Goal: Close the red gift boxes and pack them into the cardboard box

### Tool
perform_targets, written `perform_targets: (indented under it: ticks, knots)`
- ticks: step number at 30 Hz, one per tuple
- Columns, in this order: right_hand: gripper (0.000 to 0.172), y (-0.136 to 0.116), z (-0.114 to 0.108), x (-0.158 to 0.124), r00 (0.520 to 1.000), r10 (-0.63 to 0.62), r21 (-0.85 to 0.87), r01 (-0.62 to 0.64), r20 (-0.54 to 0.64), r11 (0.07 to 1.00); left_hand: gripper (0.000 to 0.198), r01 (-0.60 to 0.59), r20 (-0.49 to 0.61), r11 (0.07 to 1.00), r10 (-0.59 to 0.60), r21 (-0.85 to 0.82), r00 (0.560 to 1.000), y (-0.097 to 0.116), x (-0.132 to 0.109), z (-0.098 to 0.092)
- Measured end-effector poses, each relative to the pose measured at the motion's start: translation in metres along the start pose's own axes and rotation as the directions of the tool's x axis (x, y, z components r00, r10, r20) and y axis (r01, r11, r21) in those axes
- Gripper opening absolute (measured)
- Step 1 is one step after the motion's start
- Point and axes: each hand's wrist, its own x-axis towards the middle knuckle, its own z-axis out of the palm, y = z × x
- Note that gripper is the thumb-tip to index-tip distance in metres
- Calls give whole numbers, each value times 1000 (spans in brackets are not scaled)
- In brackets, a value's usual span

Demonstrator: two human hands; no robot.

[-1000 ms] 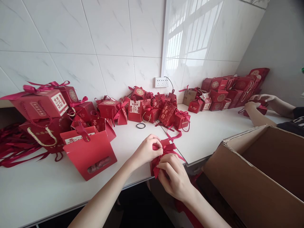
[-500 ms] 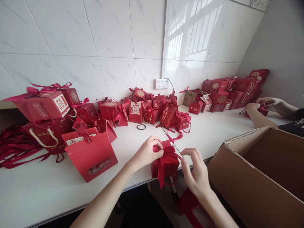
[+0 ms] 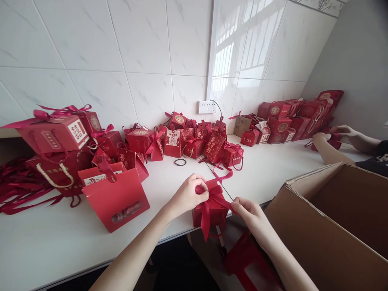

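Observation:
A small red gift box stands at the table's front edge with a red ribbon tied in a bow on top. My left hand is closed on the bow's left side, thumb and fingers pinching a loop. Out to the right, my right hand pinches another part of the same ribbon, drawn out from the knot. One ribbon end hangs down the box's front, and another trails back over the tabletop. The knot is partly hidden by the loops.
Red gift boxes crowd the wall side, with a larger red bag at left beside loose ribbons. An open cardboard carton stands at right. Beyond it, another person's hands hold a red box. A black ring lies mid-table.
My right hand has closed from spread fingers into a pinch on the ribbon's right part. My left hand has stayed in place on the bow.

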Motion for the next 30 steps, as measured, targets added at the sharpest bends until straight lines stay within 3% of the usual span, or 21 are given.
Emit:
perform_targets:
  ticks: [6, 8, 10, 12, 15, 17, 21, 30]
  knots:
    - [37, -10, -11, -11, 995, 69, -195, -53, 75, 979, 6, 30, 24, 999, -29, -28, 999, 0, 0, 0]
    - [36, -17, -17, -7, 999, 27, -284, -20, 20, 959, 6, 9, 21, 1000, -8, -29, 1000, -1, 0, 0]
    - [37, -24, -21, 2, 992, -71, -345, 29, -109, 938, 8, -20, -4, 999, 20, -27, 1000, -3, 0, 0]
    - [41, -30, -20, 15, 972, -148, -385, 67, -185, 921, 20, -21, -84, 999, 19, -27, 996, -6, -1, 1]
    - [44, -34, -8, 34, 982, -161, -415, 105, -101, 904, 28, 28, -303, 999, -15, 39, 953, -8, -3, 3]
    - [44, -33, 2, 43, 987, -155, -411, 126, -37, 903, 25, 103, -372, 988, -53, 116, 927, -7, -5, 3]
    - [42, -24, 16, 47, 986, -160, -337, 135, -49, 932, 28, 226, -257, 965, -186, 134, 948, -4, -9, 5]
    - [42, -2, 21, 44, 960, -253, -117, 239, -119, 964, 26, 194, -354, 981, -182, -1, 917, -9, -19, 21]
